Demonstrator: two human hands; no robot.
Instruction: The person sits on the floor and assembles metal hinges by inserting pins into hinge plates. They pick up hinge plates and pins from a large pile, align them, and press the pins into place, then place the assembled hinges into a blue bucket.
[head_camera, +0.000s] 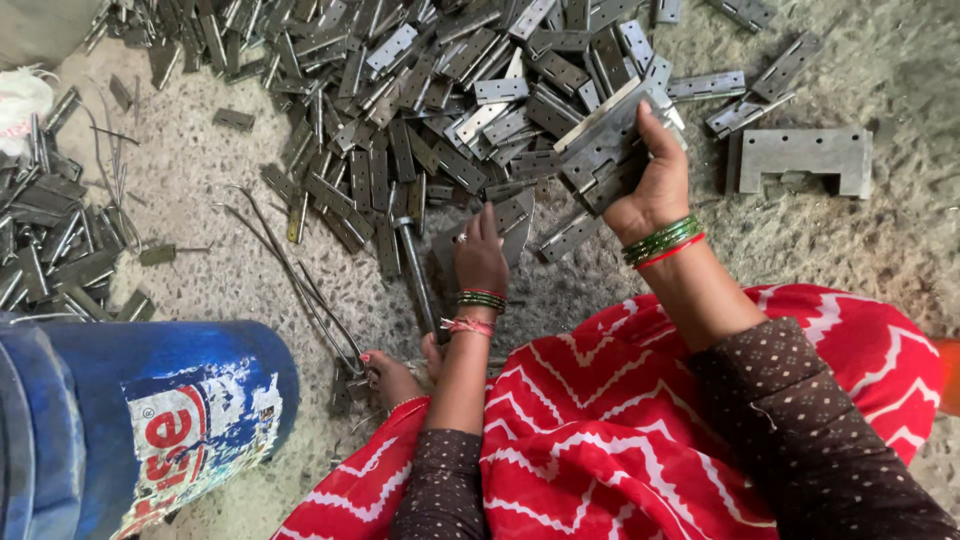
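The right hand grips a stack of grey metal hinges, fingers wrapped round them and the thumb pressed along the upper edge, so the stack sits lifted just above the heap. The left hand reaches down with its fingers curled onto a flat metal plate on the floor; whether it actually pinches the plate cannot be told from this angle.

Ahead of both hands spreads a big pile of loose hinges — overlapping, lying every which way — crowding right up to the fingertips. Just left of the left hand a steel rod lies on the floor, and further left some thin bent wires trail across the concrete floor. To the right of the right hand, apart from the pile, sits a notched metal block. A second, smaller heap of hinges lies far to the left, and nearer the person on that side stands a blue plastic drum. A bare foot rests below the left wrist, beside the red patterned cloth covering the lap.
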